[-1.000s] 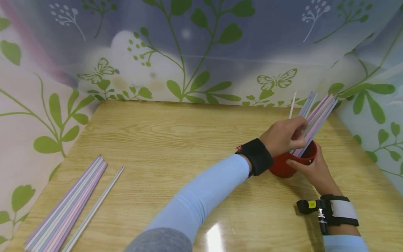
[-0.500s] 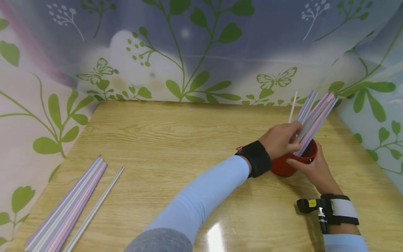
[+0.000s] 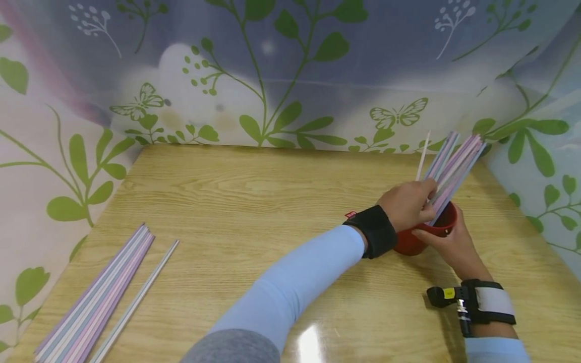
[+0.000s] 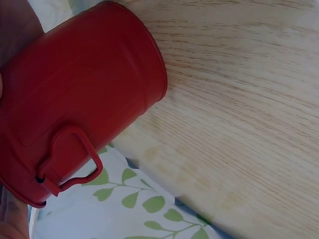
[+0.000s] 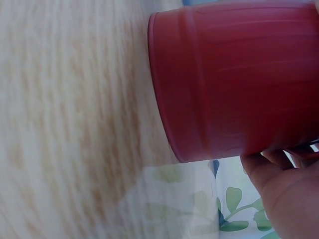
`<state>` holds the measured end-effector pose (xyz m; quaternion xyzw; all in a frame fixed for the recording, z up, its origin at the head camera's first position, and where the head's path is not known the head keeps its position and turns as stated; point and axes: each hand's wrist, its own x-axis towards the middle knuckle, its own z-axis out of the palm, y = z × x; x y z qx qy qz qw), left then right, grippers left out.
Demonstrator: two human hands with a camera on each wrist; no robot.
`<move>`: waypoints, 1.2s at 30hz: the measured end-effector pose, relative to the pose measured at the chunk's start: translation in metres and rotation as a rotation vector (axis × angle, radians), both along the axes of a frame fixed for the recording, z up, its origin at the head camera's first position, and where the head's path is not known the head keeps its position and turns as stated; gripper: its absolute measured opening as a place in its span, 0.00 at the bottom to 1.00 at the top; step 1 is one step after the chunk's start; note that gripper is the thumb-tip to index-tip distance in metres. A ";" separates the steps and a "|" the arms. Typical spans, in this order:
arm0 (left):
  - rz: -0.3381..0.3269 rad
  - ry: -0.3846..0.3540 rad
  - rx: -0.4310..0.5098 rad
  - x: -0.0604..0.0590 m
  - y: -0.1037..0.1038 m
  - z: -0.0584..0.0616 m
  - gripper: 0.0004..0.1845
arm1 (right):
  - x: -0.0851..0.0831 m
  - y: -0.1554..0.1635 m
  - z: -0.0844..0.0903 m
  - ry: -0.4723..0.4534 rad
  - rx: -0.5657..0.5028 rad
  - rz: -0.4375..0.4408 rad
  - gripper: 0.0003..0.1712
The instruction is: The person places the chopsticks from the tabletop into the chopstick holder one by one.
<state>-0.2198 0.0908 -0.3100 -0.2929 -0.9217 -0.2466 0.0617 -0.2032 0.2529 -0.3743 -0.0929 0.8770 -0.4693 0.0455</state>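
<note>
A red metal bucket [image 3: 410, 244] stands at the right of the table, with a bundle of long thin pastel sticks [image 3: 458, 164] leaning out of it to the right. A single white stick [image 3: 424, 155] slants up apart from the bundle. My left hand [image 3: 407, 204] reaches over the rim and grips sticks with curled fingers; how many is hidden. My right hand [image 3: 456, 249] holds the bucket's right side, thumb on the near rim. In the left wrist view, the bucket's wall shows a looped handle [image 4: 82, 159]. The right wrist view shows my right hand [image 5: 291, 194] against the bucket.
On the left of the wooden table [image 3: 254, 201] lies a bundle of similar pastel sticks [image 3: 97, 297]. Beside it is a separate pale stick [image 3: 136, 300]. Leaf-patterned cloth [image 3: 290, 75] rises behind the table and along both sides.
My left hand has dipped slightly at the bucket, then shifted a little to the right. The white stick has moved slightly right. My right hand keeps its hold; the sticks on the left are unmoved.
</note>
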 end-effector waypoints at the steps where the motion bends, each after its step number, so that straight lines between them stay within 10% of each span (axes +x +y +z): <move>1: 0.002 -0.006 -0.001 0.000 0.000 0.000 0.10 | 0.000 0.000 0.000 0.005 0.006 0.000 0.47; 15: 0.067 -0.073 -0.132 0.004 0.009 0.000 0.23 | -0.003 -0.003 0.002 0.022 0.042 0.013 0.46; 25: 0.018 -0.082 -0.192 0.004 0.008 -0.001 0.10 | -0.005 -0.005 0.001 0.013 0.022 0.030 0.46; 36: 0.000 -0.118 -0.068 0.001 -0.016 0.012 0.23 | -0.007 -0.007 -0.002 0.017 0.007 0.030 0.46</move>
